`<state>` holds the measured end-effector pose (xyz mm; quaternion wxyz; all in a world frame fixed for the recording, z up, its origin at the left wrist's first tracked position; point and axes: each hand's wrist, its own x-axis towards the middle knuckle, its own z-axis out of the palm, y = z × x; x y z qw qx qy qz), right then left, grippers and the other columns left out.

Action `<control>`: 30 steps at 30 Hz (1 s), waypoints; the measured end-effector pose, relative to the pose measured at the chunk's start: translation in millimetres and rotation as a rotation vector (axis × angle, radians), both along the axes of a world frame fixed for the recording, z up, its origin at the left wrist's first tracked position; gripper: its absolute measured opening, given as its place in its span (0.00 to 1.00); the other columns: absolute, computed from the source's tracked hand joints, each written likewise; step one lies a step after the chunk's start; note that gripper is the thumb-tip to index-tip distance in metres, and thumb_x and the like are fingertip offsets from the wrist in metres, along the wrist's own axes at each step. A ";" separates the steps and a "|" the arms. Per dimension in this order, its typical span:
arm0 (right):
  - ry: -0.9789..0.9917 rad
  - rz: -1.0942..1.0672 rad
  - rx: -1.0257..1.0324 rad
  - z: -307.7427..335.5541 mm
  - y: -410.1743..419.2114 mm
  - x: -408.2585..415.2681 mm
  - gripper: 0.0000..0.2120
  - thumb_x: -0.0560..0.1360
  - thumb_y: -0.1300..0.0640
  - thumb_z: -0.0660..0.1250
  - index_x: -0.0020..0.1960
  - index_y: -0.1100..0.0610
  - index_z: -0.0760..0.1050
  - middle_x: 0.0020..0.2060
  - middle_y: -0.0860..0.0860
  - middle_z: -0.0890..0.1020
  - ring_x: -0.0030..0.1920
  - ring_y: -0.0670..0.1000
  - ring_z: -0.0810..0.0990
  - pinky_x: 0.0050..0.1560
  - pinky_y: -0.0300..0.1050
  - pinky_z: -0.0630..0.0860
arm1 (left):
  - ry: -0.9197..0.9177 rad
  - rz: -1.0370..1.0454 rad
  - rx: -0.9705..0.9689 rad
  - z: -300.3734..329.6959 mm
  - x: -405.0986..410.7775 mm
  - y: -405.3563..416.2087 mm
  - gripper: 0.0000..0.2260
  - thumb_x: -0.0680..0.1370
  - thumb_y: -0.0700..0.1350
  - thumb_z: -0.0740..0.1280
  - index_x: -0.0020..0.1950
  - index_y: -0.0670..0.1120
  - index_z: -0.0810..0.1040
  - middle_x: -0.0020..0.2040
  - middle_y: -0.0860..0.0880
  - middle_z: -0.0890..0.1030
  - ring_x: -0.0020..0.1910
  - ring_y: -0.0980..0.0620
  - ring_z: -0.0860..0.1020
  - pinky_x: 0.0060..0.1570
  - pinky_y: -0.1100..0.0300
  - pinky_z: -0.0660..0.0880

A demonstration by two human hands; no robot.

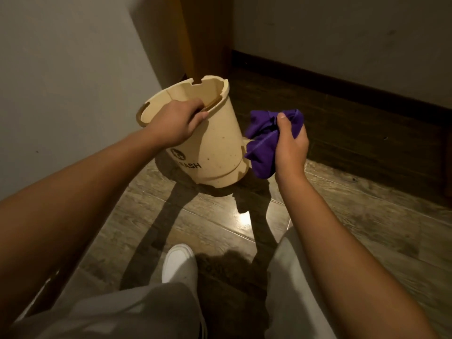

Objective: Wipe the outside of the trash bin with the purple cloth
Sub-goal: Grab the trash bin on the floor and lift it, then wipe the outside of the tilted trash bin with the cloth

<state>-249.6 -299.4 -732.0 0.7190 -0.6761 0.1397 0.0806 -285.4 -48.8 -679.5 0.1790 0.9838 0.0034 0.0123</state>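
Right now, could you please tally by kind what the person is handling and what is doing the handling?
Trash bin: 1
Purple cloth: 1
Hands: 2, left hand and right hand
Total: 4

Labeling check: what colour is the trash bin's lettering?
Black lettering on the cream trash bin; head view.

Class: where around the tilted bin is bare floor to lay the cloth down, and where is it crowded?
Bare wooden floor lies right of the right hand, toward the dark skirting board. Crowded: between the cream plastic trash bin, white shoe and grey wall.
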 end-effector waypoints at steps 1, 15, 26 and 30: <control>0.011 -0.009 -0.005 -0.7 -3.5 1.1 0.15 0.79 0.40 0.68 0.58 0.48 0.77 0.52 0.49 0.83 0.51 0.52 0.84 0.54 0.50 0.80 | -0.002 0.014 -0.019 1.0 0.4 2.1 0.12 0.85 0.51 0.60 0.61 0.46 0.77 0.49 0.50 0.77 0.47 0.49 0.75 0.44 0.55 0.68; -0.074 0.091 -0.089 3.9 19.6 8.8 0.14 0.79 0.42 0.68 0.58 0.50 0.79 0.49 0.46 0.84 0.48 0.46 0.83 0.46 0.40 0.75 | -0.126 0.111 -0.139 -34.1 -12.9 -10.2 0.23 0.82 0.65 0.53 0.48 0.51 0.79 0.40 0.52 0.80 0.36 0.57 0.75 0.34 0.63 0.68; -0.362 0.273 -0.347 34.4 75.4 48.7 0.18 0.81 0.42 0.65 0.67 0.48 0.75 0.58 0.44 0.81 0.55 0.41 0.79 0.54 0.41 0.75 | -0.201 0.235 -0.152 -31.7 -11.4 -9.7 0.20 0.84 0.62 0.56 0.45 0.50 0.79 0.38 0.53 0.78 0.36 0.57 0.75 0.34 0.64 0.68; -0.395 0.301 -0.398 27.0 96.7 38.7 0.24 0.82 0.37 0.59 0.72 0.48 0.73 0.65 0.47 0.79 0.63 0.48 0.78 0.63 0.51 0.76 | -0.195 0.233 -0.182 -31.7 -7.6 -10.1 0.19 0.85 0.60 0.55 0.43 0.50 0.76 0.35 0.54 0.76 0.34 0.57 0.74 0.33 0.61 0.67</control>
